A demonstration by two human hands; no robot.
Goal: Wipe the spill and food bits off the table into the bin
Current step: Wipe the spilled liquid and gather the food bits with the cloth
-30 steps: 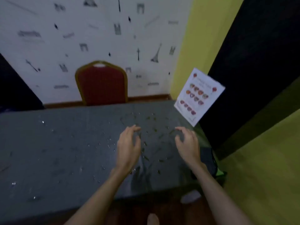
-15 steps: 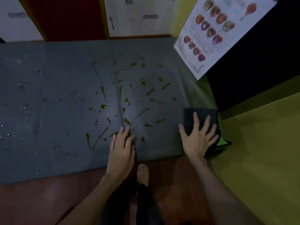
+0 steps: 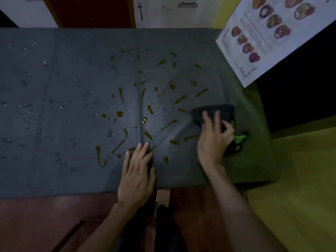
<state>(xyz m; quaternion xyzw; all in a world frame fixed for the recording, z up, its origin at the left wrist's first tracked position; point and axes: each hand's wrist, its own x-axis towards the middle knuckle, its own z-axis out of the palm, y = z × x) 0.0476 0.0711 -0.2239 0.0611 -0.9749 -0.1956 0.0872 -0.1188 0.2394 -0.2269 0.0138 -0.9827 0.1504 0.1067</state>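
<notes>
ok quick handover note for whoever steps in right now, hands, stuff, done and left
Left hand: flat, open, pressing the grey table cover near its front edge.
Right hand: fingers on the dark cloth with green trim, at the right end of the table.
Olive-green streaks and drops of spill lie across the middle; clear droplets to the left.
Done: cloth is on the table.
Left: all the wiping. No bin in view.
</notes>
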